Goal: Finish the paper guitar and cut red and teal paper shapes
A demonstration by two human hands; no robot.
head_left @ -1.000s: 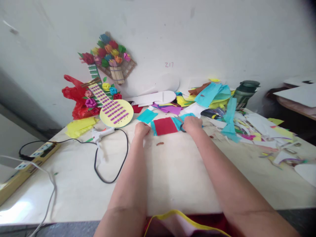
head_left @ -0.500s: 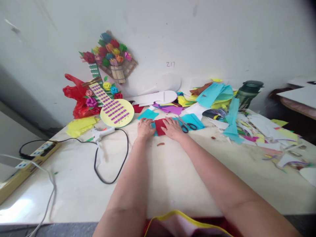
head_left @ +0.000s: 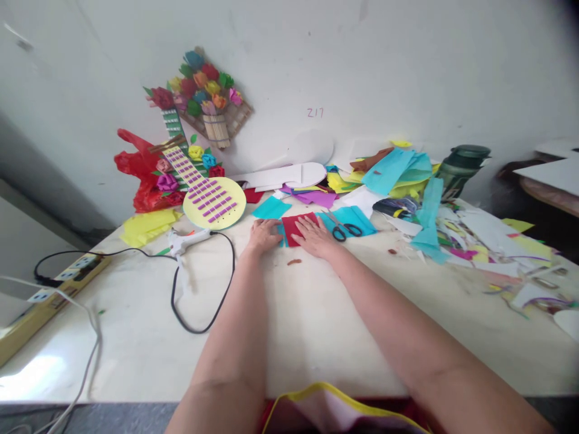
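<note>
My right hand lies with its fingers spread on a piece of red paper, pressing it against the table. My left hand rests at the left side of that piece, on a strip of blue paper; its fingers are slightly bent and apart. Black-handled scissors lie just right of my right hand, on top of a blue paper sheet. Another blue piece is beyond my left hand.
On the left are a white glue gun with a looped black cord, a power strip and a yellow paper guitar. Paper scraps and a green bottle stand on the right. A small brown bit lies in front of my hands.
My left hand has shifted slightly left, away from the red paper, showing more of its left part. My right hand stays on the red paper. The camera view has shifted slightly.
</note>
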